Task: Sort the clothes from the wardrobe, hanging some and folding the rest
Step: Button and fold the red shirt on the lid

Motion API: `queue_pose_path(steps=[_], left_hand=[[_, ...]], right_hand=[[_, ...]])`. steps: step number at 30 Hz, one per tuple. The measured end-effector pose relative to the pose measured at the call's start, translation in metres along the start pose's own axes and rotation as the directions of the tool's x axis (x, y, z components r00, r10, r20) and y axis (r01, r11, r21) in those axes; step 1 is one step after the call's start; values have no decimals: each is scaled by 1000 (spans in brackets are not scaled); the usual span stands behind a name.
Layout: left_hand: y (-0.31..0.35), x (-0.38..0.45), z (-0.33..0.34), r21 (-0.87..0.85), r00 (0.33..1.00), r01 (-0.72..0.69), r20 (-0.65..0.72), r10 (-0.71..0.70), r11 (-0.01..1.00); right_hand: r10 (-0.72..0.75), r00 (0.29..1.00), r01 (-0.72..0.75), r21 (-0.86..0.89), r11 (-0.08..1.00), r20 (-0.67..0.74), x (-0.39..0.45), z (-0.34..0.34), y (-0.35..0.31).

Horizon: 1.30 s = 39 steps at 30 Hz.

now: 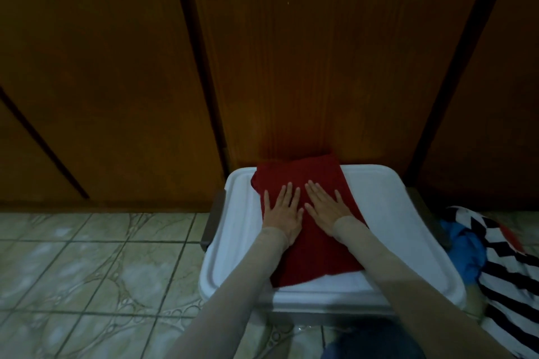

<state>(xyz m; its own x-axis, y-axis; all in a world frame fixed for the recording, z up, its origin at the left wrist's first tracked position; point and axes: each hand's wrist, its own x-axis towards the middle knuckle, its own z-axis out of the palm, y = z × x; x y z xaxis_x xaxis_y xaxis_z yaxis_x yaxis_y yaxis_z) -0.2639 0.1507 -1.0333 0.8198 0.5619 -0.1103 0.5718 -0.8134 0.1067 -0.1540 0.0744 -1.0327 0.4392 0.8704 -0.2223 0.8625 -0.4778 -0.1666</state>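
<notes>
Neatly folded, the dark red garment lies flat — left hand and right hand spread, pressing it.

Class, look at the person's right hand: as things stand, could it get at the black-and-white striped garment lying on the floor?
Probably yes. The right hand lies flat on the red garment, holding nothing, and the striped garment lies uncovered on that same side, beside the white lid, with nothing between them.

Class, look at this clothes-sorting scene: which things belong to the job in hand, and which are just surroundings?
Part of the job:
red garment, pressed flat by left hand and right hand
white lid beneath it
striped garment and blue garment, waiting

Just there:
wooden doors
tiled floor
</notes>
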Motion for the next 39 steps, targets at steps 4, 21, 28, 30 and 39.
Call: queue_pose_path(steps=[4, 21, 28, 30, 39], left_hand=[[-22, 21, -5, -58, 996, -81, 31, 83, 995], [-81, -37, 21, -3, 955, -255, -157, 251, 967], [-74, -57, 13, -126, 938, -347, -33, 346, 929], [-72, -60, 14, -158, 943, -326, 6, 331, 932], [-38, -77, 4, -944, 990, -8, -53, -130, 328]], right_hand=[[15, 999, -13, -64, 998, 33, 22, -5, 10], [-221, 967, 226, 30, 974, -128, -29, 8, 103], [-237, 968, 245, 107, 964, -81, -63, 6, 105], [-234, 970, 241, 134, 961, -67, -71, 7, 104], [-264, 938, 307, 184, 934, -227, -96, 18, 88]])
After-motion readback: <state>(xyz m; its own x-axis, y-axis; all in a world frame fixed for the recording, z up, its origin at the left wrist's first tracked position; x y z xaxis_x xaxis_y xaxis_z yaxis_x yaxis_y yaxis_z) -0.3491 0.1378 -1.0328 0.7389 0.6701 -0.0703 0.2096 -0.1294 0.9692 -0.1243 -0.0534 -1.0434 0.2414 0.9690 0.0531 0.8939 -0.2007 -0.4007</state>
